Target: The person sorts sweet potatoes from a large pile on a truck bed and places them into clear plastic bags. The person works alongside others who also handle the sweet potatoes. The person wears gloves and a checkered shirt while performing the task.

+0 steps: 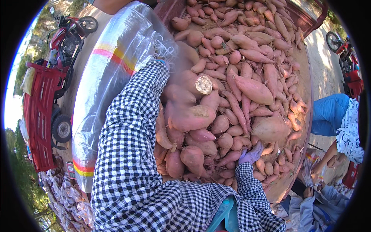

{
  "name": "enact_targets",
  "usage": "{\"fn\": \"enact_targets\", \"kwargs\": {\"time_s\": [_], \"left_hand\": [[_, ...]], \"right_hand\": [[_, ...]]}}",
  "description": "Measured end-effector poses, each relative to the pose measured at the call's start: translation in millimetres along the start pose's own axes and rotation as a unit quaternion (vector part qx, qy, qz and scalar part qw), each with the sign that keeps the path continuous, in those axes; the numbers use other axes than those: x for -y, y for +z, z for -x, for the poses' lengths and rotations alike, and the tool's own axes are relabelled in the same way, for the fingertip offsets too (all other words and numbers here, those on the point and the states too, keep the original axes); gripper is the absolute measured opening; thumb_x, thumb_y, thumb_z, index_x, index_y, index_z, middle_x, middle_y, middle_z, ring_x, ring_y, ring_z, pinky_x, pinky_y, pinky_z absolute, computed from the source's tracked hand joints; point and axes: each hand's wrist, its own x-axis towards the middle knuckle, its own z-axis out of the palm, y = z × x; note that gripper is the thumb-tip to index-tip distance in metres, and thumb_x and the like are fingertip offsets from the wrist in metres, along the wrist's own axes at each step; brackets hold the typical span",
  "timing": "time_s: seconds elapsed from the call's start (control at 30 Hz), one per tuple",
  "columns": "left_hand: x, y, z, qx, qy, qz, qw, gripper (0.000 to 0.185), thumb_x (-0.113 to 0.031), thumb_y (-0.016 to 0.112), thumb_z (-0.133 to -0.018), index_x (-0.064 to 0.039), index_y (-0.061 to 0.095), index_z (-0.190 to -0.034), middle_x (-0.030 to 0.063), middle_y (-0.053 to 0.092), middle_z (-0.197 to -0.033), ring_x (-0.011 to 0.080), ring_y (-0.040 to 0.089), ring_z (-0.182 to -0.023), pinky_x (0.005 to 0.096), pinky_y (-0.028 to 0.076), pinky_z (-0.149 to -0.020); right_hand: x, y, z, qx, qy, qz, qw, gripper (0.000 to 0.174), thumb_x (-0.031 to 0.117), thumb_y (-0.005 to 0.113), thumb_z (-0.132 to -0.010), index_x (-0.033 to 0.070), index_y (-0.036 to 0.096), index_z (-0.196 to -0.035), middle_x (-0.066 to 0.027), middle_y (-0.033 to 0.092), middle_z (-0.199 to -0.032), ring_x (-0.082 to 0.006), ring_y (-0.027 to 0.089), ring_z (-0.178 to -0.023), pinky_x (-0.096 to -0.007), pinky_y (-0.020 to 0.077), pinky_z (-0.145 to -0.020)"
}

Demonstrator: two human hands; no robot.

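Note:
Sweet potatoes [253, 90] lie heaped in front of me on a flat cart bed [303, 72]. My right hand [251, 153], in a purple glove, rests low in the heap with thumb and fingers apart. It is at the lower edge of a large brownish sweet potato [271, 129]. To the left is a long translucent plastic sack [101, 95] with red and yellow bands. My left hand [163, 61] is at the frayed end of this sack; the checked cuff hides nearly all of it, so its grip cannot be seen. A thick sweet potato with a cut end [203, 84] lies nearby.
Another person's bare arm [111, 4] is at the sack's top. On the right, one person [330, 116] bends beside the cart, and another person's grey sleeves [307, 208] are near clear bags [308, 168]. Left are a red cargo tricycle [40, 116] and piled filled bags [65, 197].

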Motion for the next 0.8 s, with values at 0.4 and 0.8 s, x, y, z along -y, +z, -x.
{"fn": "enact_targets", "kwargs": {"time_s": [0.4,0.8], "left_hand": [[-61,-36,-51,-0.076,-0.114,0.673,0.727,0.077,-0.059,0.063,-0.089,-0.006,0.046,-0.143,0.0193,0.059,-0.127,0.0355,0.062,-0.107,0.0484,0.052,-0.09],[-35,1,-137,-0.207,-0.024,0.766,0.608,0.063,-0.052,0.067,-0.086,-0.011,0.056,-0.132,0.0175,0.062,-0.124,0.0304,0.06,-0.11,0.0384,0.048,-0.097]], "right_hand": [[-11,4,6,0.005,0.029,0.003,1.0,0.077,0.023,0.065,-0.079,-0.001,0.036,-0.146,-0.0237,0.042,-0.145,-0.0433,0.035,-0.137,-0.052,0.0268,-0.115],[-16,19,5,0.009,0.0,0.0,1.0,0.087,0.023,0.069,-0.075,0.001,0.03,-0.149,-0.0228,0.038,-0.147,-0.043,0.03,-0.139,-0.0528,0.0208,-0.117]]}}
